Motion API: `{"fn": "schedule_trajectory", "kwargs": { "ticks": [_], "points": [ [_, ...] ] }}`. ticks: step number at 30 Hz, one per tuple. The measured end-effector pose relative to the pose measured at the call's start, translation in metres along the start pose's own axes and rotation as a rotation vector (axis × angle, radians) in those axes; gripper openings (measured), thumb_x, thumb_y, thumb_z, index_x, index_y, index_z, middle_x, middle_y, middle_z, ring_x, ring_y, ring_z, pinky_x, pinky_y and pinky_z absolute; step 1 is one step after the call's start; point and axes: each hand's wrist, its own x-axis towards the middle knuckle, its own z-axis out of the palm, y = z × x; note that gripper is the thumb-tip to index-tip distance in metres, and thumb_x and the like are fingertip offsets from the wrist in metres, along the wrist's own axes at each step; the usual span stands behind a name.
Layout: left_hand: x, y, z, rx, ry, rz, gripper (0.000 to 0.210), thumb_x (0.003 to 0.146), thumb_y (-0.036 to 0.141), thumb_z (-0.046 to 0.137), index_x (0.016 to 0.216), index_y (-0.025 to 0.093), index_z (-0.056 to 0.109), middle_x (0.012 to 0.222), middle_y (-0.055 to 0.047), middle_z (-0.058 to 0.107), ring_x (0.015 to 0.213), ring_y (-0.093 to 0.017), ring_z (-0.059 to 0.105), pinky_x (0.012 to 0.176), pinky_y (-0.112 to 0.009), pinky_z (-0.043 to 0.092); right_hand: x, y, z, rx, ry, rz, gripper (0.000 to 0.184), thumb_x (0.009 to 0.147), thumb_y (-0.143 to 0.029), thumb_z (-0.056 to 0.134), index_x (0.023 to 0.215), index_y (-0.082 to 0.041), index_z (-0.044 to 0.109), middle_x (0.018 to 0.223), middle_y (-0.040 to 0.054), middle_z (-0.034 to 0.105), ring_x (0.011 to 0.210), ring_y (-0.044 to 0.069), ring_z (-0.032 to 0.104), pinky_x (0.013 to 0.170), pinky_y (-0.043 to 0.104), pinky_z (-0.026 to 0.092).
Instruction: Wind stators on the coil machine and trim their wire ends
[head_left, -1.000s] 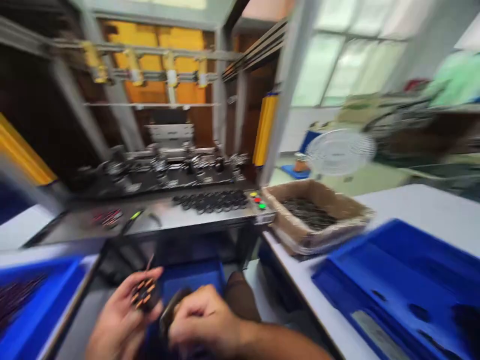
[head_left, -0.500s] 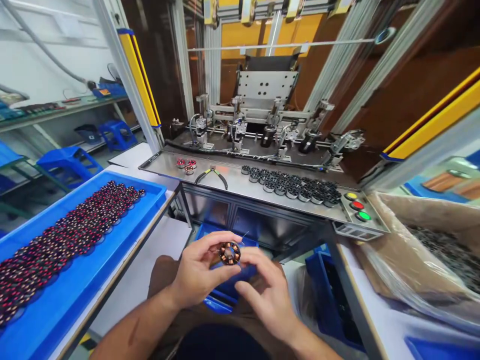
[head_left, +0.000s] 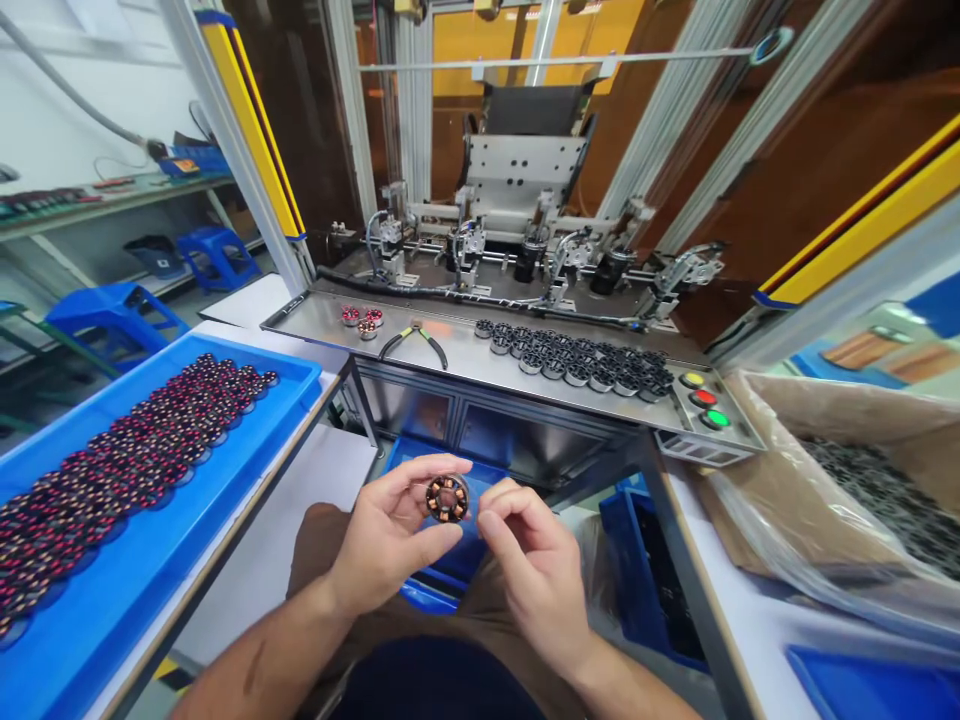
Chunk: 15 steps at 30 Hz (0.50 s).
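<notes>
My left hand (head_left: 390, 530) is closed round a small motor stator (head_left: 448, 499), a dark ring wound with copper coils, its open face turned up toward me. Just to the right, my right hand (head_left: 532, 560) has thumb and forefinger pinched together beside the stator's edge. Whatever is in that pinch, perhaps a wire end, is too small to make out. Ahead on the metal ledge (head_left: 465, 358) lie pliers (head_left: 416, 341) with green and black handles. Near them sit a few wound stators (head_left: 367, 328), and several dark unwound cores (head_left: 577, 360) stand in rows farther right.
A blue tray (head_left: 300, 375) full of wound stators is on the left bench. Yellow, red and green buttons (head_left: 703, 398) sit at the ledge's right end. A plastic-lined carton (head_left: 780, 400) of dark parts stands at right. Winding machine heads (head_left: 529, 260) rise behind the ledge.
My right hand has drawn slightly away from the stator, its thumb and forefinger going from apart to pinched. The left hand still holds the stator. The whole view has shifted a little.
</notes>
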Motion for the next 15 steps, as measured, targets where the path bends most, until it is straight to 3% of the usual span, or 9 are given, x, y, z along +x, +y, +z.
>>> {"fn": "schedule_trajectory", "kwargs": {
  "ticks": [4, 9, 15],
  "points": [
    [-0.001, -0.004, 0.000, 0.197, 0.043, 0.168, 0.043, 0.073, 0.014, 0.081, 0.112, 0.027, 0.072, 0.111, -0.003, 0.068, 0.104, -0.014, 0.067, 0.090, -0.018, 0.054, 0.000, 0.001, 0.000, 0.023, -0.037, 0.003, 0.017, 0.096, -0.030, 0.060, 0.082, -0.022, 0.057, 0.075, -0.0012, 0.053, 0.071, 0.014, 0.050, 0.066, 0.027, 0.041],
    [-0.004, -0.005, -0.002, 0.479, -0.017, 0.404, 0.052, 0.073, 0.008, 0.079, 0.120, 0.025, 0.066, 0.106, -0.004, 0.069, 0.100, -0.015, 0.066, 0.090, -0.022, 0.054, 0.003, -0.005, 0.002, 0.083, -0.118, -0.003, 0.019, 0.095, -0.036, 0.061, 0.083, -0.022, 0.056, 0.078, -0.0011, 0.051, 0.074, 0.015, 0.048, 0.068, 0.027, 0.040],
    [-0.005, -0.004, -0.003, 0.469, 0.007, 0.392, 0.044, 0.075, 0.012, 0.077, 0.116, 0.024, 0.067, 0.106, -0.005, 0.069, 0.101, -0.017, 0.066, 0.090, -0.024, 0.055, -0.006, 0.007, 0.011, 0.143, 0.057, 0.106, 0.023, 0.101, -0.034, 0.051, 0.081, -0.023, 0.052, 0.079, -0.0021, 0.049, 0.074, 0.013, 0.046, 0.070, 0.026, 0.041]
  ]
}}
